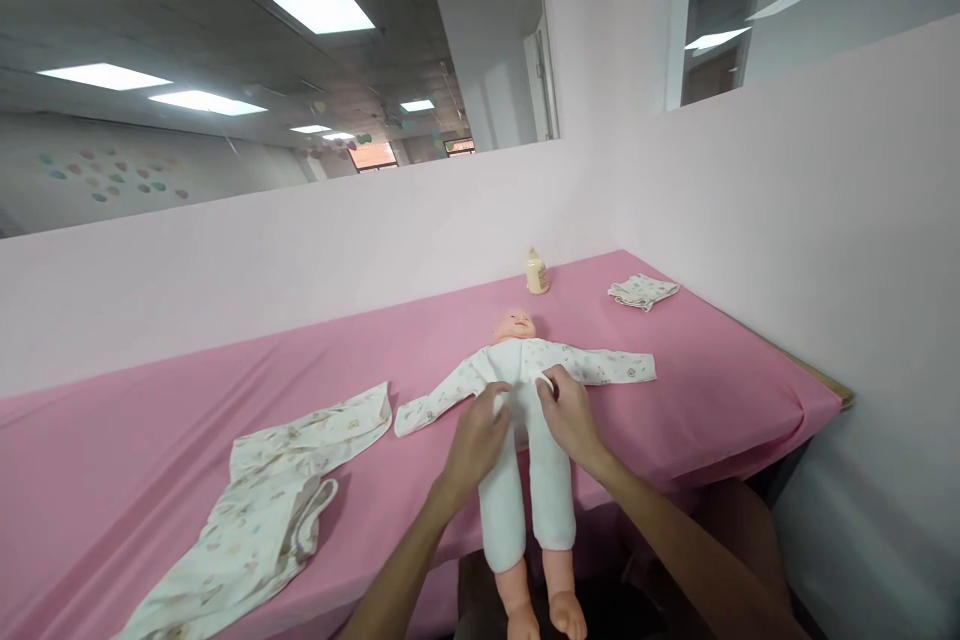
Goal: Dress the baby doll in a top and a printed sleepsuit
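Your doll (517,365) lies on its back at the centre of the frame, head away from you and legs hanging over the near edge of the pink desk (150,440), so its waist sits right under both hands. Your right hand (570,415) has its grip pinched on the hem of the shirt (600,365). Your left hand (480,435) curls onto the same hem, but its back hides the fingers, so I cannot tell whether that grip is closed. The sleeves are spread flat, leaving the front open to you. A loose garment (262,510) lies lower left. A bottle (536,272) and a folded cloth (643,291) sit beyond the head, well apart from your hands.
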`<state>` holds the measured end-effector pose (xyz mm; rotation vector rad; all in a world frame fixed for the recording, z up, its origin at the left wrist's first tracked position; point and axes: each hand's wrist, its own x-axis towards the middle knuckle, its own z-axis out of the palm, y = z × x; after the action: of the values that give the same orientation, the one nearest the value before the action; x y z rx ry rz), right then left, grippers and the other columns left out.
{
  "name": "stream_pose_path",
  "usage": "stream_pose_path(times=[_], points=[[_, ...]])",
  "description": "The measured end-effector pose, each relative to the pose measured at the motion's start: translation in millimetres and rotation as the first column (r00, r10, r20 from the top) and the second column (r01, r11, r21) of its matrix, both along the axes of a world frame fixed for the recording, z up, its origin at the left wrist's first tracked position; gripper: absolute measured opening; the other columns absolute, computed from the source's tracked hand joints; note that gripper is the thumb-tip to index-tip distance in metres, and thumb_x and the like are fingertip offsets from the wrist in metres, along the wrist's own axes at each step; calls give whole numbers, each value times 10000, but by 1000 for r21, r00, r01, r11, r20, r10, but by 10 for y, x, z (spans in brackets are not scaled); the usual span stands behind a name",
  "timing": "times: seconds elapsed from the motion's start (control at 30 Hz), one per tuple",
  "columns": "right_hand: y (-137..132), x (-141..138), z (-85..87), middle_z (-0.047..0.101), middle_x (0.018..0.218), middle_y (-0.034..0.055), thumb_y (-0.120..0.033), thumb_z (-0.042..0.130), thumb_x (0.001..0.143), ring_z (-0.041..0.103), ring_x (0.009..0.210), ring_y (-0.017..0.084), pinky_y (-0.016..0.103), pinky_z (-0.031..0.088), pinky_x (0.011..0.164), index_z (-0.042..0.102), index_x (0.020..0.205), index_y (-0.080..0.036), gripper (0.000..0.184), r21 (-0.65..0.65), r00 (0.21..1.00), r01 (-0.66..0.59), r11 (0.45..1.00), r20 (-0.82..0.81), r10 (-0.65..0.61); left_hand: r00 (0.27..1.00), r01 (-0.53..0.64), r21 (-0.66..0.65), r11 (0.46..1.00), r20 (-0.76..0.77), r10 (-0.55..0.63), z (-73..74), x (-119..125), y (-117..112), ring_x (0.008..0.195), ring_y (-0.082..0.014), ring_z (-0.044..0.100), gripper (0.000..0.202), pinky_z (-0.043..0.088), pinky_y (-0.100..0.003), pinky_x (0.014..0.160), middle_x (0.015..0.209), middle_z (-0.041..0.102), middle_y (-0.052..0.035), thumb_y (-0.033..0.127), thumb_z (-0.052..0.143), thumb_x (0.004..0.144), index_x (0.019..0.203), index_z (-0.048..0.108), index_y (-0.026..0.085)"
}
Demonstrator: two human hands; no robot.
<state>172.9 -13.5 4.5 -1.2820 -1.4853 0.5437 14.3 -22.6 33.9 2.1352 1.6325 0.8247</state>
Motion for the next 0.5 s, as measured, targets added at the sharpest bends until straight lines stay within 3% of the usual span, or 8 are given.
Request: stream_pose_path(times=[0.1, 0.17, 0.23, 0.33, 0.5], points=[[5, 9, 74, 537, 634, -30, -282, 429, 884, 494, 604, 144, 259, 327, 568, 479, 705, -214, 198, -53, 980, -183, 982, 74, 186, 959, 199, -60, 978, -194, -207, -8, 14, -42, 774, -223, 588, 243, 424, -314, 687, 846, 649, -48, 192, 406, 808, 934, 613, 216], [23, 65, 110, 568, 633, -18, -314, 454, 883, 520, 613, 147, 262, 339, 577, 505, 672, -209, 241, -102, 962, -235, 967, 115, 246, 965, 220, -163, 962, -105, -238, 32, -91, 7, 700, -201, 570, 201, 405, -289, 612, 788, 636, -31, 275, 434, 844, 924, 611, 223], [98, 110, 152, 626, 706, 10, -368, 477, 887, 570, 682, 166, 276, 375, 631, 573, 748, -200, 238, -113, 981, -132, 985, 131, 146, 990, 128, -227, 965, 88, -111, 77, -228, 157, 701, -186, 586, 299, 412, -266, 585, 808, 646, -27, 404, 451, 875, 1065, 586, 218], [326, 65, 238, 671, 936, 95, -419, 476, 896, 617, 888, 233, 323, 415, 744, 612, 986, -166, 300, -120, 972, 54, 991, 234, -25, 945, -215, -242, 946, 195, 264, 67, -361, 528, 683, -177, 609, 443, 413, -255, 568, 824, 661, -52, 489, 496, 850, 1131, 549, 150], [742, -244, 348, 631, 1118, 220, -348, 526, 855, 605, 1037, 331, 396, 441, 824, 612, 1057, -102, 330, -233, 878, 136, 963, 478, -9, 929, -297, -213, 931, 160, 333, -100, -325, 1063, 559, -172, 564, 342, 362, -255, 535, 548, 570, -16, 483, 565, 802, 759, 587, 144]])
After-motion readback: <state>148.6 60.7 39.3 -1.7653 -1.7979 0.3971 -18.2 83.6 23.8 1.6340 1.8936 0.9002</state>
